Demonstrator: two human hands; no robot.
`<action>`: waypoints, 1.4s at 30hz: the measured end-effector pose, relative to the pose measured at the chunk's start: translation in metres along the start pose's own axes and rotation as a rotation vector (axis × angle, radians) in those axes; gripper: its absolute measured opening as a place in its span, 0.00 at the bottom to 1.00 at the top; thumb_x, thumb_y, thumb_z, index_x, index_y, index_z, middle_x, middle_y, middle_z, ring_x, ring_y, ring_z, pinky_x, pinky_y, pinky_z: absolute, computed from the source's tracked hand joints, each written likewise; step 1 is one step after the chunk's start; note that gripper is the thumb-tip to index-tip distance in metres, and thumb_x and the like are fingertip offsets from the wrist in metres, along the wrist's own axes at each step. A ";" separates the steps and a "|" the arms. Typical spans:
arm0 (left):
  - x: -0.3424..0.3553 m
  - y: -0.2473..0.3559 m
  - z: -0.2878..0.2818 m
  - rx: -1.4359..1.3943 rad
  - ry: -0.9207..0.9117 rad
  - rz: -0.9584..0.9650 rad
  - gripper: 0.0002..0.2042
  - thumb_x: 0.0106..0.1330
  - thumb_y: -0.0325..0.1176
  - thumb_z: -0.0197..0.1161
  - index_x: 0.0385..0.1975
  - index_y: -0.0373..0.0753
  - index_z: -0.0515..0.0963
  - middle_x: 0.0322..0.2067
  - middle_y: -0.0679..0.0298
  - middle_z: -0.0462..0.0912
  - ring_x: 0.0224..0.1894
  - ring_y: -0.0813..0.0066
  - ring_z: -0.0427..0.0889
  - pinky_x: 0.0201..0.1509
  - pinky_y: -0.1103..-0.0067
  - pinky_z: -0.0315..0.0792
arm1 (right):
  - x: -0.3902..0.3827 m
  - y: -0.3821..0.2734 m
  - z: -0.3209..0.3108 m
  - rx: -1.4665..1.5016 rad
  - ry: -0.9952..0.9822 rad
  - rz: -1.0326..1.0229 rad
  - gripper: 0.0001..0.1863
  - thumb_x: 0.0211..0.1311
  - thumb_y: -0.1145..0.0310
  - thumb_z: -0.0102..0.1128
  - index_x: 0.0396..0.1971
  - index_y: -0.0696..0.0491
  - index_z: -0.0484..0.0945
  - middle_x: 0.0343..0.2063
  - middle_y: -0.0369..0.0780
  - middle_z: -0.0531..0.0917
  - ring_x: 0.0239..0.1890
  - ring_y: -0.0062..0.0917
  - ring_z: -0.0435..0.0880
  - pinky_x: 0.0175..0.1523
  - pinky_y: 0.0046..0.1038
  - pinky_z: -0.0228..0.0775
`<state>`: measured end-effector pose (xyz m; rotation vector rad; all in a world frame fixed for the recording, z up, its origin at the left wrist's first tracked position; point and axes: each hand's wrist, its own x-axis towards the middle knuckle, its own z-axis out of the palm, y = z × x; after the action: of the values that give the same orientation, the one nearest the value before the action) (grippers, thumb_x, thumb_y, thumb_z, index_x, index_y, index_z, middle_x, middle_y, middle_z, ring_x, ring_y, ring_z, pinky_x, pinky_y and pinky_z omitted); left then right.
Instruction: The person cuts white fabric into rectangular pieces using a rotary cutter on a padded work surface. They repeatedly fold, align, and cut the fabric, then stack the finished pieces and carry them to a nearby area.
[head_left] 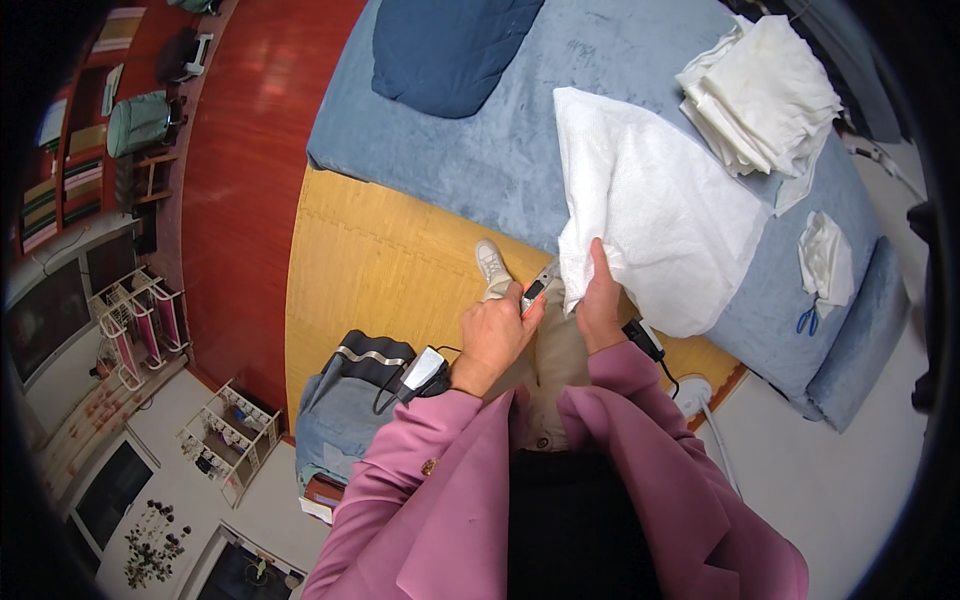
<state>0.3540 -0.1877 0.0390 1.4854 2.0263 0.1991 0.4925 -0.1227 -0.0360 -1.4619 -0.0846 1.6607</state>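
Observation:
My left hand (492, 335) is closed around a small silver-and-black tool (536, 291), narrow, with a dark inset and a metal end pointing toward the cloth. Its exact kind I cannot make out. Right beside it, my right hand (601, 305) pinches the near edge of a white towel (665, 210), thumb on top and the other fingers underneath. The towel spreads from that hand over the edge of a blue covered bed (440, 165). Whether the tool's end touches the towel cannot be told.
A stack of folded white cloths (765, 95) lies at the far right of the bed, near a crumpled white cloth (825, 258) and blue-handled scissors (808, 320). A dark blue pillow (450, 50) rests at the back. A blue-grey bag (345, 415) stands on the yellow mat (370, 255).

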 end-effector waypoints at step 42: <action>0.029 -0.015 0.012 0.097 0.035 0.099 0.18 0.70 0.51 0.57 0.33 0.41 0.77 0.16 0.52 0.80 0.19 0.51 0.82 0.23 0.60 0.74 | -0.013 -0.006 0.011 -0.371 0.070 -0.014 0.32 0.69 0.57 0.62 0.61 0.68 0.69 0.56 0.42 0.78 0.55 0.26 0.77 0.59 0.26 0.67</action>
<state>0.3433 -0.1692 0.0117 1.6545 2.0163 0.1703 0.4850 -0.1224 -0.0192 -1.7880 -0.3806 1.6399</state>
